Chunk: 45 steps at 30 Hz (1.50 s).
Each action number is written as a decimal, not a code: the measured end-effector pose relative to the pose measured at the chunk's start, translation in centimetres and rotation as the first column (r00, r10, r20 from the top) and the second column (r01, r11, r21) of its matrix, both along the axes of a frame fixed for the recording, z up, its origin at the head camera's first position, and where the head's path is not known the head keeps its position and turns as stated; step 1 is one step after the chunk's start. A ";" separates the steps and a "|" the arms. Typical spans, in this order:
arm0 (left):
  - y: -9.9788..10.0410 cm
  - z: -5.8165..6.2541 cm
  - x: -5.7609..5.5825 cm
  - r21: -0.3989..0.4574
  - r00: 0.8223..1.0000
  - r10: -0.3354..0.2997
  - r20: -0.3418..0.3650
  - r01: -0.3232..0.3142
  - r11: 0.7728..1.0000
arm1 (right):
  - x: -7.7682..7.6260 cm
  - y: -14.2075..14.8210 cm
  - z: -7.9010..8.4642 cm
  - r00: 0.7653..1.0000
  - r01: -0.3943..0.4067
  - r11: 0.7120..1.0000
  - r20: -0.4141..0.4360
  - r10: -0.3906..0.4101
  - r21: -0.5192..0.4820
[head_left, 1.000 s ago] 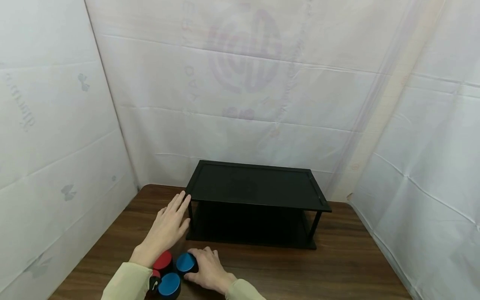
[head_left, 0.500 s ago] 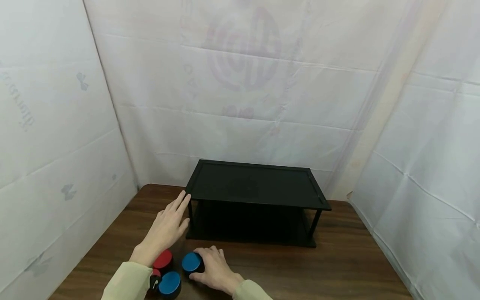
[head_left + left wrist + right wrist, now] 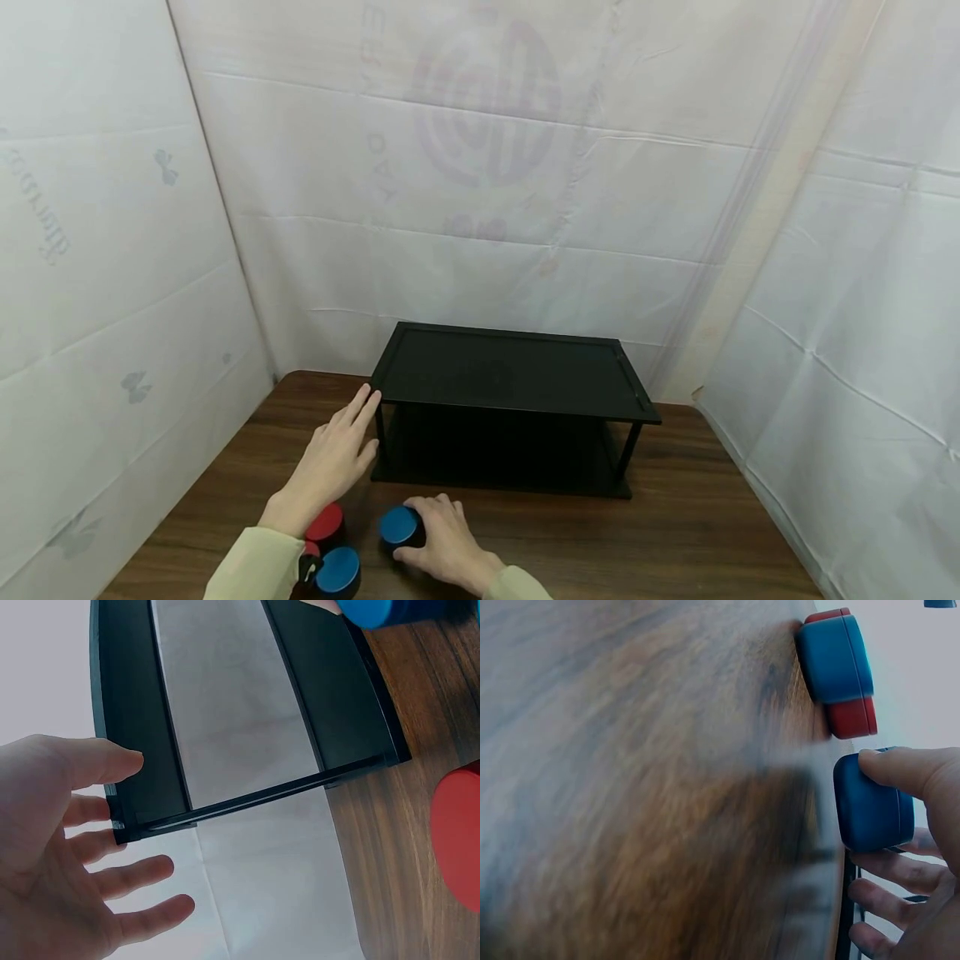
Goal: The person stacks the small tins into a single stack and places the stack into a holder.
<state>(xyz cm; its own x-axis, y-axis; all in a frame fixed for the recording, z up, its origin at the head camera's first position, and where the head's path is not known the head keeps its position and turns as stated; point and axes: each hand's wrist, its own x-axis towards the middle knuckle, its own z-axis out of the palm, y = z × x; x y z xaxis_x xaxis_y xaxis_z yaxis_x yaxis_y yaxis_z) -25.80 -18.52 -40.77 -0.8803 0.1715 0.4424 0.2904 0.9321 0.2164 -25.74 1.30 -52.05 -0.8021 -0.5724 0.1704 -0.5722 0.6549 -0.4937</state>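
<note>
A brown wood-grain table (image 3: 690,525) fills the lower part of the head view, closed in on three sides by creased white sheeting (image 3: 465,217) with faint printed marks. Near the back stands a black two-level shelf (image 3: 510,371), its top board raised on thin posts. The left hand (image 3: 330,458) has its fingers stretched out, the tips touching the near left corner of that top board. The right hand (image 3: 446,542) grips a round blue tub (image 3: 399,523) between thumb and fingers, just in front of the shelf; whether the tub's base touches the wood is hard to tell.

To the left of it, a second blue tub (image 3: 339,571) and a red tub (image 3: 327,522) sit close together. Another red tub (image 3: 311,547) is mostly hidden by the left wrist. The shelf's lower board lies in dark shadow, both sleeves are cut off by the bottom edge, and the wood is blurred in the right wrist view.
</note>
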 end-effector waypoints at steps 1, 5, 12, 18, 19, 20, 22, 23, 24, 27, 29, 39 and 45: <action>0.0 0.0 0.0 -0.001 1.000 0.001 0.000 -0.001 1.000 | 0.0 0.1 0.0 1.000 0.003 1.000 0.000 -0.003 -0.003; 0.0 -0.1 0.0 0.000 1.000 0.002 0.000 -0.002 1.000 | 0.0 0.6 0.1 1.000 0.015 1.000 0.002 -0.015 -0.018; 0.0 -0.1 -0.1 -0.002 1.000 -0.001 -0.015 0.001 1.000 | -0.2 1.6 0.1 0.999 0.044 0.998 0.021 -0.043 -0.050; 0.0 -0.1 0.0 0.003 1.000 -0.001 -0.014 0.001 1.000 | -0.3 2.5 0.1 0.998 0.063 0.996 0.017 -0.062 -0.057; 0.0 0.0 0.0 0.005 1.000 0.000 -0.014 0.000 1.000 | -0.3 2.6 0.1 0.998 0.065 0.996 0.017 -0.064 -0.061; 0.0 0.0 0.0 0.007 1.000 0.000 -0.013 0.000 1.000 | -0.4 2.7 0.1 0.998 0.068 0.996 0.015 -0.067 -0.063; -0.1 0.1 0.0 0.011 1.000 0.002 -0.011 -0.002 1.000 | -0.3 3.0 0.2 0.997 0.073 0.995 0.019 -0.072 -0.070; -0.1 0.1 0.0 0.012 1.000 0.003 -0.011 -0.002 1.000 | -0.3 3.1 0.2 0.997 0.076 0.995 0.021 -0.075 -0.070; -0.1 0.1 0.0 0.013 1.000 0.003 -0.011 -0.003 1.000 | -0.3 3.2 0.1 0.997 0.077 0.994 0.022 -0.075 -0.072; -0.1 0.0 -0.1 0.015 1.000 0.005 -0.010 -0.005 1.000 | -0.3 3.5 0.0 0.996 0.083 0.994 0.022 -0.082 -0.068; -0.1 -0.1 -0.1 0.016 1.000 0.004 -0.010 -0.004 1.000 | -0.3 3.7 -0.1 0.996 0.087 0.994 0.022 -0.085 -0.069; -0.2 -0.4 -0.2 0.028 1.000 0.000 -0.002 0.000 1.000 | 0.0 5.0 -0.6 0.994 0.106 0.990 0.002 -0.106 -0.090; -0.2 -0.4 -0.3 0.027 1.000 -0.001 -0.007 0.002 1.000 | -0.1 5.8 -0.7 0.993 0.117 0.987 -0.008 -0.119 -0.108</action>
<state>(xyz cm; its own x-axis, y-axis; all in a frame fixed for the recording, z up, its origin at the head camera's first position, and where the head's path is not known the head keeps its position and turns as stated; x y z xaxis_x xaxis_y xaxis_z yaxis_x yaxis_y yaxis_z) -26.06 -18.67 -41.21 -0.8770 0.1609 0.4527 0.2932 0.9257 0.2391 -25.81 7.05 -52.71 -0.8599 -0.4514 0.2381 -0.5017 0.6620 -0.5568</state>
